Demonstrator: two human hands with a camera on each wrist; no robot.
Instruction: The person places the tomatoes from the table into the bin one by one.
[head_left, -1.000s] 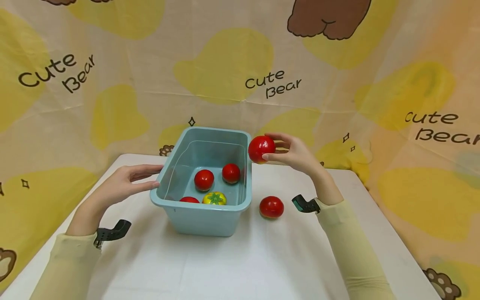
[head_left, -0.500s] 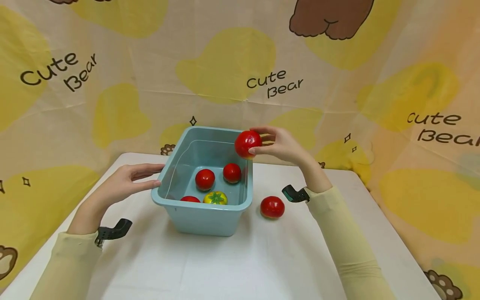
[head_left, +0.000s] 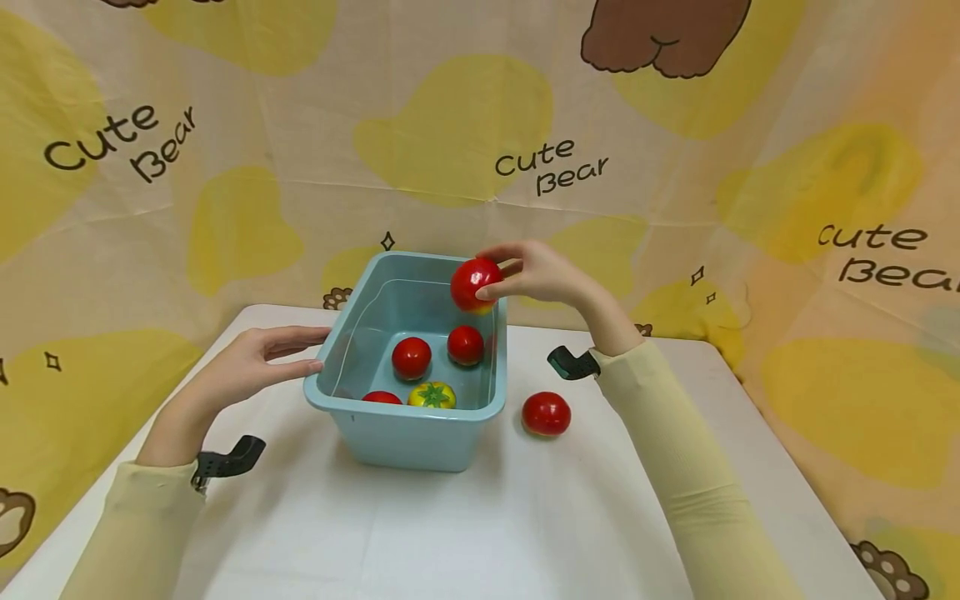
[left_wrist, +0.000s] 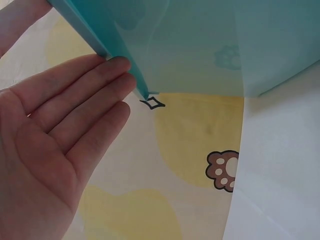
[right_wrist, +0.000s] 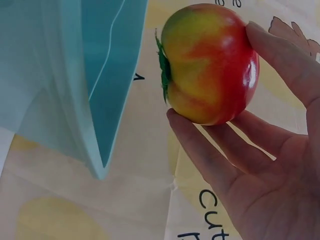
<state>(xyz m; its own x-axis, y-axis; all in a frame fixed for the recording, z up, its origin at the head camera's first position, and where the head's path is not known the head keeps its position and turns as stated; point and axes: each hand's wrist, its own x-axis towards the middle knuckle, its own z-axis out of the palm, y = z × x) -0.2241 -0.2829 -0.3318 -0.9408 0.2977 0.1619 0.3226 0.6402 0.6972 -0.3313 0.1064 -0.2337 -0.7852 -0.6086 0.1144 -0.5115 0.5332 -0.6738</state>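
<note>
My right hand (head_left: 543,275) holds a red tomato (head_left: 474,285) between thumb and fingers, over the right back part of a light blue plastic bin (head_left: 405,429). In the right wrist view the tomato (right_wrist: 210,65) shows a yellow-green underside with a green stem. My left hand (head_left: 255,367) touches the bin's left rim, its fingers straight; the left wrist view shows those fingers (left_wrist: 95,95) laid against the outside of the rim. Inside the bin lie red tomatoes (head_left: 412,358) and one yellow tomato (head_left: 432,395) with a green star-shaped top. The front wall partly hides the nearest red one (head_left: 382,398).
Another red tomato (head_left: 546,414) lies on the white table (head_left: 420,533), just right of the bin. A patterned cloth (head_left: 450,125) with bear lettering hangs behind the table and along its sides.
My right hand has carried the tomato leftward, from beside the bin's right rim to above its inside. The left hand stays at the left rim.
</note>
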